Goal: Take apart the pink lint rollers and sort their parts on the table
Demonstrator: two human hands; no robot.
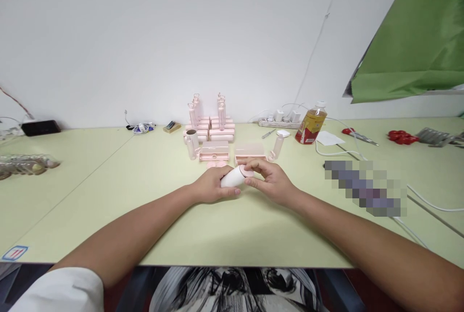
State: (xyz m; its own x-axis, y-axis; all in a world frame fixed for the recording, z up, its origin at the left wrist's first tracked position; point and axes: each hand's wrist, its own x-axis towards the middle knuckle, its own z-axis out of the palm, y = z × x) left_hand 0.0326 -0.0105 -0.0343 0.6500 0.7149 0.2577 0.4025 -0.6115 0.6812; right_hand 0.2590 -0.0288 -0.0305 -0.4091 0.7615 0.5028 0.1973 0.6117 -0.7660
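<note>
White roll (231,178) over the desk (239,234), back from its front edge. Left hand (212,186) wrapped round roll; right hand's (273,181) thumb and fingers curled at pink end disc (247,170). Risk (judged): off-centre push tilts disc; loose left grip lets roll twist.

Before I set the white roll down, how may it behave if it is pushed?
On its side, the white roll would probably roll, being round. It seems fairly stiff: its outline looks straight in the left hand. Stood on end, it might tip, being longer than wide.
</note>
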